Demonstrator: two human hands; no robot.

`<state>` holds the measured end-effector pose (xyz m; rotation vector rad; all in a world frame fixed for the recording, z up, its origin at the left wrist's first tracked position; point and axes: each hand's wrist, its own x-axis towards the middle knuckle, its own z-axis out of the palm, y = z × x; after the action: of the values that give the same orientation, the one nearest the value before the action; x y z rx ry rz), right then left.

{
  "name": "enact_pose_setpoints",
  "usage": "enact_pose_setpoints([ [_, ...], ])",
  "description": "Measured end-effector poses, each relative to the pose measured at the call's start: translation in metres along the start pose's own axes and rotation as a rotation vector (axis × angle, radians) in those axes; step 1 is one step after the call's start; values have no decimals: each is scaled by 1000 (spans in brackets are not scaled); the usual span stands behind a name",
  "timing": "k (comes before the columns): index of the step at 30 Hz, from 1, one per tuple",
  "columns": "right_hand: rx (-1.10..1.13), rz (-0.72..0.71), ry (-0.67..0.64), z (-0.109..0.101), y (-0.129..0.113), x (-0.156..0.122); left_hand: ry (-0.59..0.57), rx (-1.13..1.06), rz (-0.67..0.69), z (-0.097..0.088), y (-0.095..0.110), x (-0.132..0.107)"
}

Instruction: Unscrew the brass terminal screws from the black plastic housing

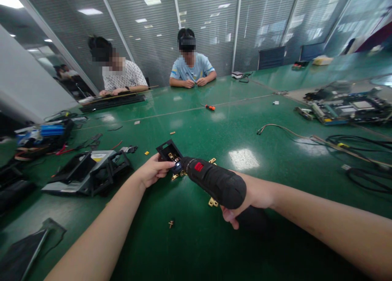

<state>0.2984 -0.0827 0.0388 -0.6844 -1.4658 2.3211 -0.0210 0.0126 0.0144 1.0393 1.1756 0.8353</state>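
Left hand [154,169] stretched out ahead of drill [216,181], pinching box [167,149]. Right hand [250,195] curled round drill, holding it. Box right by drill's nose. Gold bits [211,201] near drill.

from where i stand, one scrap of lettering comes through: what looks like "ny", in dark letters [132,83] on the white patterned shirt [136,74] of the person [122,79] seated at the far edge of the green table [183,122], toward its left corner. farther along that edge, the light-blue shirt [191,72] carries small marks too blurred to read. the black drill [216,181], well in from the far edge, has tiny pale marks around its collar, illegible. a yellow label [99,155] on the casing [81,173] toward the left edge is unreadable too.
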Motion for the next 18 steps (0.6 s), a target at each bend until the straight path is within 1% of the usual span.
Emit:
enact_pose_setpoints([
  [4,49,-8,2,-1,0,-1,-20,19,-5,-1,0,-1],
  [9,82,7,4,0,-2,-2,-11,33,15,0,-1,-3],
  [18,68,-1,33,0,-3,-1,-26,37,16,-4,-2,-1],
])
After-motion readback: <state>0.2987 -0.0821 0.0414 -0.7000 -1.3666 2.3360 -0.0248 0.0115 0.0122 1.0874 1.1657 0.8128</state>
